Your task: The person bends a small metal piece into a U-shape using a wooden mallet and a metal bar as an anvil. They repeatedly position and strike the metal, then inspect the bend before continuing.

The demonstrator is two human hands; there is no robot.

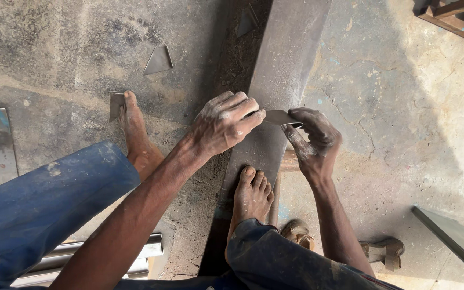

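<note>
A single camera, worn on the person's head, is looking almost straight down and slightly forward at the concrete floor. It is sitting close above the work, so the left hand, the right hand, both forearms and the bare feet are filling the middle of the frame. No second view is sharing the scene.

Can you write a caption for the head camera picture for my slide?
Both hands, left hand and right hand, grip a small bent metal piece over a long steel beam, one bare foot resting on it.

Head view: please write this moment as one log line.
left hand: grips metal piece | right hand: grips metal piece | under: steel beam
</note>
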